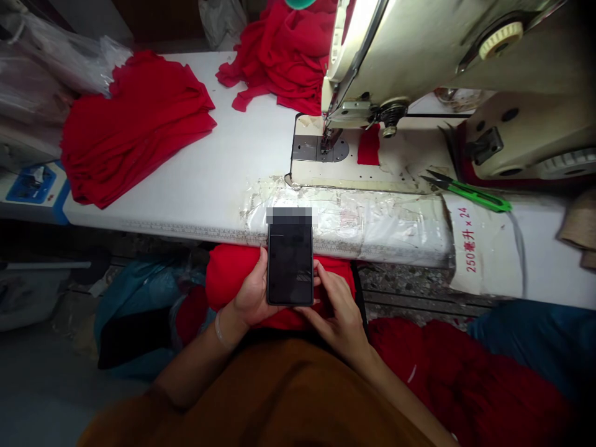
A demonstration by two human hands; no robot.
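Observation:
A smartphone (291, 264) with a dark screen is upright between my two hands, over my lap at the table's front edge. My left hand (252, 288) grips its left side, thumb along the edge and the other fingers partly hidden behind it. On the other side, my right hand (338, 310) holds the lower right edge and corner with bent fingers and thumb. Red cloth (223, 273) lies on my lap beneath the phone. Beyond it stands a sewing machine (433, 56), with a small red fabric piece (369, 146) on its bed.
Stacked red fabric pieces (135, 124) lie on the white table (233, 149) at left, and a loose red heap (284, 56) is behind. Green thread snips (479, 192) rest right of the machine's needle. More red cloth (456, 372) is piled below at right.

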